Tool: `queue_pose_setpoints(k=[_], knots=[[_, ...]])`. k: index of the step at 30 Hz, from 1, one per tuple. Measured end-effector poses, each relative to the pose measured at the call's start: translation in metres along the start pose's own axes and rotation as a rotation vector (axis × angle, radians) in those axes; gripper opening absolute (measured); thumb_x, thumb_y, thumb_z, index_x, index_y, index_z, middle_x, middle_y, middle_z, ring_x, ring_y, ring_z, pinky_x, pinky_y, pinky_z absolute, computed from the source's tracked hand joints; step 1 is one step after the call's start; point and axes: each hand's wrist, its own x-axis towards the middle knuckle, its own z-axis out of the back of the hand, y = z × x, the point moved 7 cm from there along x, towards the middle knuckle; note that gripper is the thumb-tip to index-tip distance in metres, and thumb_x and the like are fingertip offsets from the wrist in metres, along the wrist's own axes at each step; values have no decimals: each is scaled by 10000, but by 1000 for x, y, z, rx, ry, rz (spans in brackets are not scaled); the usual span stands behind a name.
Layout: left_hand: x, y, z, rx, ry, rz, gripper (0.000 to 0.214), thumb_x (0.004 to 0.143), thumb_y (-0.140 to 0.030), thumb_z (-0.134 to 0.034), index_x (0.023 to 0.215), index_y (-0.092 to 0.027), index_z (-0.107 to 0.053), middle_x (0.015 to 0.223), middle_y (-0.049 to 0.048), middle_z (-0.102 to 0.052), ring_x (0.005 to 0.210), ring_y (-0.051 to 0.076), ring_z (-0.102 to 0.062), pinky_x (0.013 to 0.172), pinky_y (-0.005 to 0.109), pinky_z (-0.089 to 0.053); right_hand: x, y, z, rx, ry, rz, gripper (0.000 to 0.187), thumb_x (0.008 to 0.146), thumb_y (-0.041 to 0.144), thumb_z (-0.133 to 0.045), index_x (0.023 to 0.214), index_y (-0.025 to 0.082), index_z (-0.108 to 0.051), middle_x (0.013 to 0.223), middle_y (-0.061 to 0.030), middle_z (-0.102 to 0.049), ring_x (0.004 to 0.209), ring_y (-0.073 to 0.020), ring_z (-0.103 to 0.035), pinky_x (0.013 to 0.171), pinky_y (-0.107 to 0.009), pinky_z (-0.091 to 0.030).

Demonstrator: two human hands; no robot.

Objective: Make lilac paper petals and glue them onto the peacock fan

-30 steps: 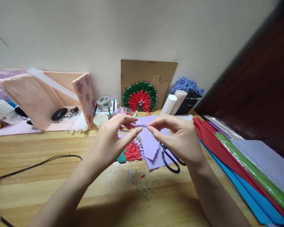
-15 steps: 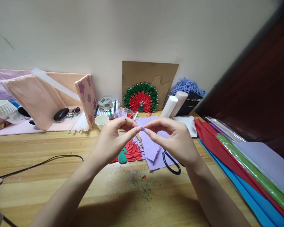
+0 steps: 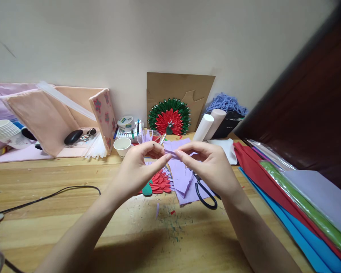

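Observation:
A small strip of purple paper [image 3: 170,152] is pinched between the thumbs and fingers of my left hand [image 3: 140,163] and my right hand [image 3: 208,163], one at each end. Below them lie larger purple sheets [image 3: 183,184], partly covered by my right hand. Black-handled scissors [image 3: 206,195] rest on these sheets, their blades mostly hidden. Under my left hand sits a paper peacock [image 3: 160,182] with red and purple feathers and a green body, partly covered. Purple strips [image 3: 147,135] fill a clear bowl just behind my hands.
A finished-looking green and red peacock [image 3: 170,117] leans on cardboard [image 3: 173,85]. A paper cup [image 3: 122,146], white rolls [image 3: 204,128] and blue yarn [image 3: 226,104] stand around. Coloured sheets [image 3: 290,212] lie at right; a pink box [image 3: 102,117] and black cable [image 3: 59,193] at left.
My hands have moved slightly apart, and more of the purple strip shows between the fingertips. The scissors' pivot has come into view beside my right hand.

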Motion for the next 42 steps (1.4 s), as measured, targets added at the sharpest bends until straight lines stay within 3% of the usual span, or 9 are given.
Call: queue_pose_setpoints(k=[7, 30, 42], knots=[[0, -2, -4, 32, 55, -13, 152, 792, -286, -575, 733, -147, -584, 723, 10, -612, 685, 103, -544, 638, 227, -433, 2, 0, -4, -8, 76, 3, 104, 776, 260, -612, 754, 176, -670, 747, -3, -673, 683, -113, -608, 595, -210, -476], [-2, -4, -5, 77, 96, -24, 128, 774, -260, -586, 710, -150, -577, 707, 2, -605, 671, 103, -541, 638, 229, -432, 1, -2, -2, -45, 58, -9, 106, 768, 249, -608, 713, 164, -641, 700, -4, -651, 623, -112, -584, 559, -227, -453], [4, 7, -5, -246, 27, 112, 137, 764, -267, -600, 732, -138, -569, 725, 22, -628, 682, 109, -588, 666, 245, -489, 1, -10, -10, 132, 103, -98, 88, 749, 238, -614, 767, 157, -587, 747, -24, -637, 687, -128, -605, 630, -255, -509]])
